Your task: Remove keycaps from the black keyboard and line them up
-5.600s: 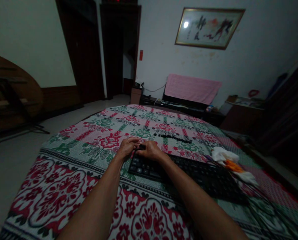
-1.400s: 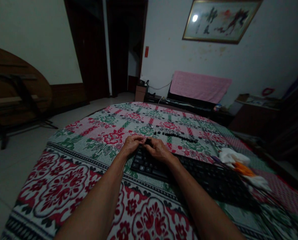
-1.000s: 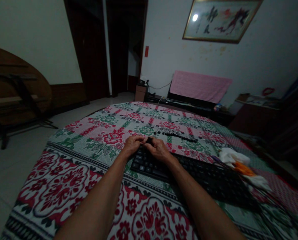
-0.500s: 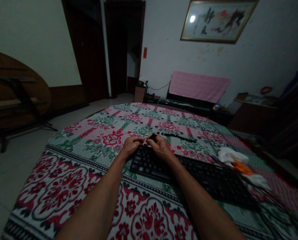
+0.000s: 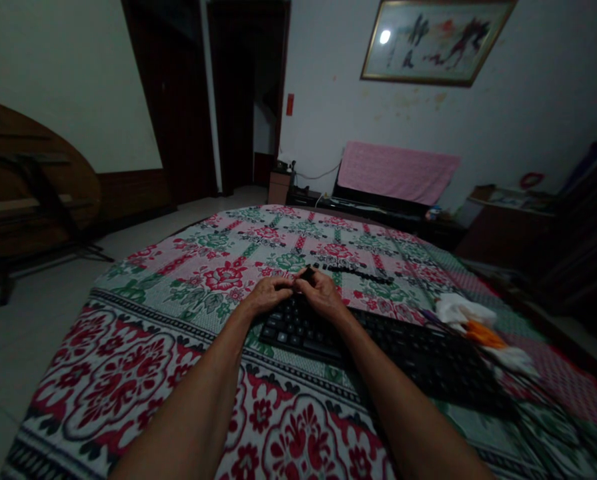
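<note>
The left hand [image 5: 268,293] and the right hand [image 5: 321,292] meet over the far left corner of a black keyboard [image 5: 403,350], fingertips close together; the right hand pinches a small black piece [image 5: 307,273] between thumb and fingers, its far end showing above the hand; the left hand's fingers are curled with a narrow gap at the thumb, and I cannot tell whether they hold anything. The keyboard lies on a flowered tablecloth [image 5: 128,387], slanting from the hands toward the near right, with the right forearm crossing above it; beyond the hands, 1 uneven row of small black pieces [image 5: 361,273] runs to the right, with a few at its left end set slightly apart. At the keyboard's right side lies a white and orange bundle [image 5: 484,335], with dark cords near it; on the far side of the room, a pink cloth [image 5: 398,171] hangs below 1 framed picture [image 5: 435,43]; at the far left stands a round wooden board [image 5: 28,137].
</note>
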`<state>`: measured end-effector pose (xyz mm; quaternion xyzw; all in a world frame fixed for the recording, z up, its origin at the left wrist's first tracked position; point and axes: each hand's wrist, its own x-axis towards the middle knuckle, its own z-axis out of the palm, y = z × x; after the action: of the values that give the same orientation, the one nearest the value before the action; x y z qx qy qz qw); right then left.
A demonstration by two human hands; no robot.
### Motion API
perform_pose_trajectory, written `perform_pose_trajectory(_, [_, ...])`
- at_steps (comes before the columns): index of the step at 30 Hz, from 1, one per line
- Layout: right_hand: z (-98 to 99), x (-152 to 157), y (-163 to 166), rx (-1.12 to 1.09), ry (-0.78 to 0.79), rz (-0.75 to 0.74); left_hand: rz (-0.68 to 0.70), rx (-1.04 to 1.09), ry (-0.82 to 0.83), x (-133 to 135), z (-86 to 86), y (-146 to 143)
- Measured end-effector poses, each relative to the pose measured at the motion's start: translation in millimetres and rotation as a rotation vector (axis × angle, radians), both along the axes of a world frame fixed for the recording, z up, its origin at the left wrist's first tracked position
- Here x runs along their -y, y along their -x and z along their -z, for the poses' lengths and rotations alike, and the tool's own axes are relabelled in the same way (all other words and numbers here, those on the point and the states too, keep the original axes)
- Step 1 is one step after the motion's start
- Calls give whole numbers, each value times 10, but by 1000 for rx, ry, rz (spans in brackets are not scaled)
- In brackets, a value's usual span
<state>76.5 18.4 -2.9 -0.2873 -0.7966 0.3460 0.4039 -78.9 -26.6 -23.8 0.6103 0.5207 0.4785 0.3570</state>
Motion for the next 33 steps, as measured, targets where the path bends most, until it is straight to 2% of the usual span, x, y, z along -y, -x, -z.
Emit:
perform_pose_trajectory(3, [9,-5,0,-22,46,24,15,-57,-1,-10,17,-3])
perform_pose_trajectory(8, [15,-74,-17,-174,226,131,-33,-101,46,0,21,-9])
perform_pose_trajectory(13, [63,-149,-45,-186,299,151,-88,-22,45,30,-20,-16])
perform_pose_trajectory(15, [55,-144,-59,-129,230,161,-89,28,17,29,-31,-18])
perform_pose_trajectory(19, [-15,-56,-81,103,-39,258,-78,110,21,0,-25,-12])
perform_pose_trajectory(22, [-43,12,-82,219,-143,244,-49,201,51,-23,-14,-1])
perform_pose_trajectory(26, [-6,32,-74,261,-302,171,6,314,39,-40,-6,11])
perform_pose_trajectory(28, [19,39,-67,270,-367,147,-20,317,44,-46,-2,12])
perform_pose_trajectory(33, [40,55,-50,284,-431,205,-77,250,86,-40,2,-10])
